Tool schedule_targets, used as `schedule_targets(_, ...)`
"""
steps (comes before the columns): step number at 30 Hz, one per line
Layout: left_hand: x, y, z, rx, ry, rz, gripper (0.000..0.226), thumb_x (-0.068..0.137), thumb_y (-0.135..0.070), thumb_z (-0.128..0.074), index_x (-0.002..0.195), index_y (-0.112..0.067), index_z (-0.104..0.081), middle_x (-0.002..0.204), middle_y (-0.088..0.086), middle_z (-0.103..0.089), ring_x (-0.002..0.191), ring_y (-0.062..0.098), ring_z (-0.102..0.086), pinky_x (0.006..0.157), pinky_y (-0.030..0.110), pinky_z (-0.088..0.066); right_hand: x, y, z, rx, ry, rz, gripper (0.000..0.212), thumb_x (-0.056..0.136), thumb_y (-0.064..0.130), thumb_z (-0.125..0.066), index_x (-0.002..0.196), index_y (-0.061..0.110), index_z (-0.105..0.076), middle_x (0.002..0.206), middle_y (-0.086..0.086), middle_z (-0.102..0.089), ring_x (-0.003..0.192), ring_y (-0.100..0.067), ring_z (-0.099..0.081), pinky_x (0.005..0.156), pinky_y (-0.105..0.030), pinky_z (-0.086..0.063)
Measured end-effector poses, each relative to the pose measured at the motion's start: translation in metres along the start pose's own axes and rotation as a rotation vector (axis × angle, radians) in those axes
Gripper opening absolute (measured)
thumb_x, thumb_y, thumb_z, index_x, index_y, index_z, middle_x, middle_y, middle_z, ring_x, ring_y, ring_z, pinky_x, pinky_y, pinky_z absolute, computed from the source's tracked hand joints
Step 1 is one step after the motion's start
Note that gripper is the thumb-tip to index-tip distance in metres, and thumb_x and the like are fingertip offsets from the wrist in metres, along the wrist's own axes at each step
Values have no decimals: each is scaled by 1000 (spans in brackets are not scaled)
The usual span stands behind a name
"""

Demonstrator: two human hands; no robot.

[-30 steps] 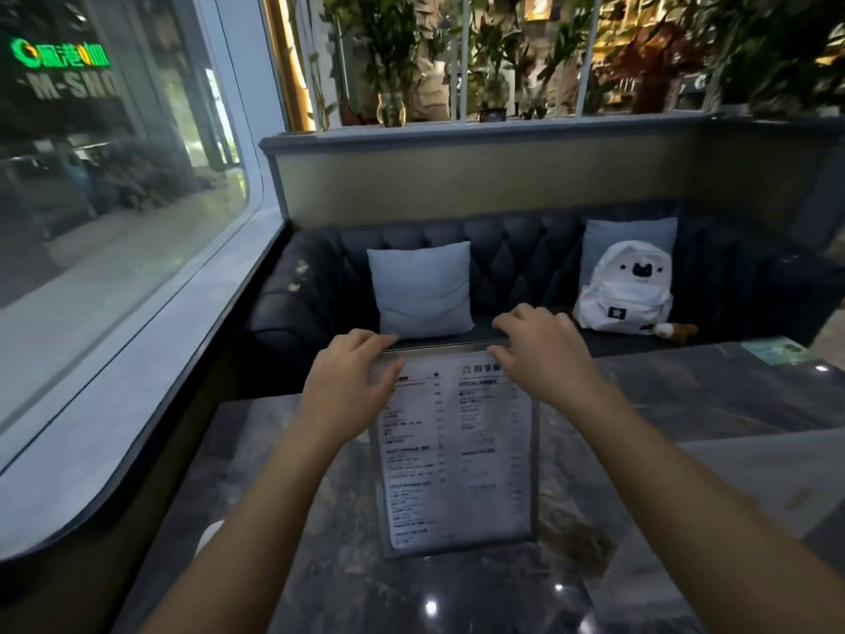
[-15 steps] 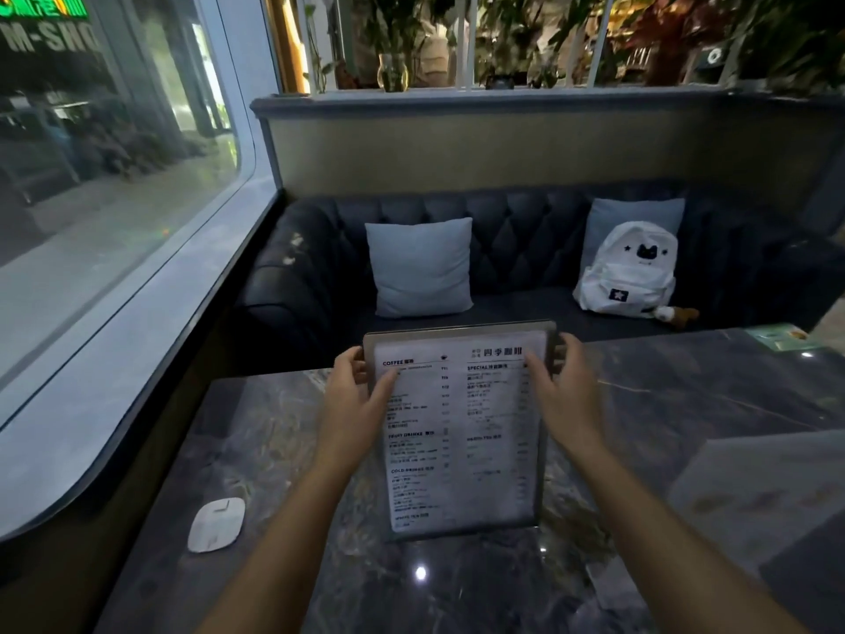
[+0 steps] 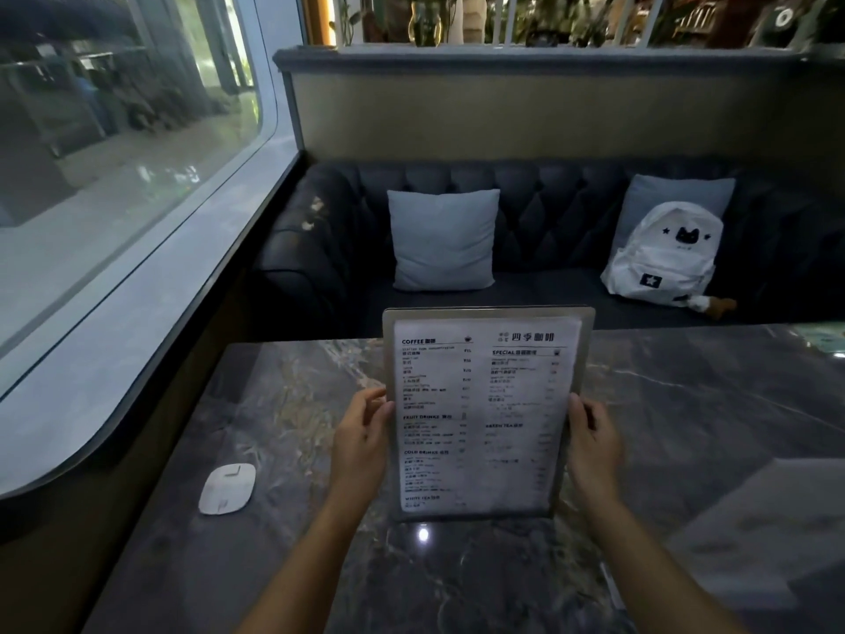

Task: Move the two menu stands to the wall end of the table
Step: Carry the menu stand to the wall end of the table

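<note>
A clear acrylic menu stand (image 3: 480, 414) with a printed white drinks list stands nearly upright over the middle of the dark marble table (image 3: 283, 404). My left hand (image 3: 363, 443) grips its left edge about halfway down. My right hand (image 3: 592, 446) grips its right edge at the same height. The stand's bottom edge sits at or just above the tabletop; I cannot tell if it touches. Only one menu stand is in view.
A small white rounded pad (image 3: 227, 488) lies on the table near the window side at left. A large window and sill (image 3: 114, 322) run along the left. Behind the table, a dark tufted sofa (image 3: 539, 212) holds a grey cushion (image 3: 443, 240) and a white backpack (image 3: 663, 258).
My hands slid from the menu stand's top edge down to its sides. The stand has risen from leaning back to nearly upright, and the view has tilted down.
</note>
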State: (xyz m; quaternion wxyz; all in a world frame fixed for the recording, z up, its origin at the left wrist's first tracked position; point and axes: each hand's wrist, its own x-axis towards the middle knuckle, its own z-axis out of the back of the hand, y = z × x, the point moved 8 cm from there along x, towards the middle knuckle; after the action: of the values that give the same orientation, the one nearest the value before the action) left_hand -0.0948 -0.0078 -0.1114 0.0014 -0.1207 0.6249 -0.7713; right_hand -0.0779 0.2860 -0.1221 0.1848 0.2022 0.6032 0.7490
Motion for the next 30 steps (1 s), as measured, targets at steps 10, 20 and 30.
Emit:
schedule_targets(10,-9,23,-8,-87,69,78,24,93,-14,-45,85,-33,-56,73,-8,-60,65,-8,-59,53,7,-45,7,-20,4,206,-19,-155,22,87,26,-57,66,19,-62,66,5,-65,58,-4,-62,49,-18,-50)
schedule_targets(20,-22,16,0,-167,112,113,18,94,-21,-42,88,-31,-56,77,-7,-60,70,-1,-63,57,16,-51,4,-15,-4,179,105,-193,17,86,25,-56,75,16,-67,83,-7,-68,80,-25,-64,80,-41,-52)
schedule_targets(30,-66,11,71,-127,-90,226,30,95,-15,-40,74,-32,-53,81,-4,-64,83,17,-61,70,48,-56,-23,16,-53,119,294,-128,24,85,32,-57,78,12,-68,85,-10,-71,83,-27,-66,76,-41,-53)
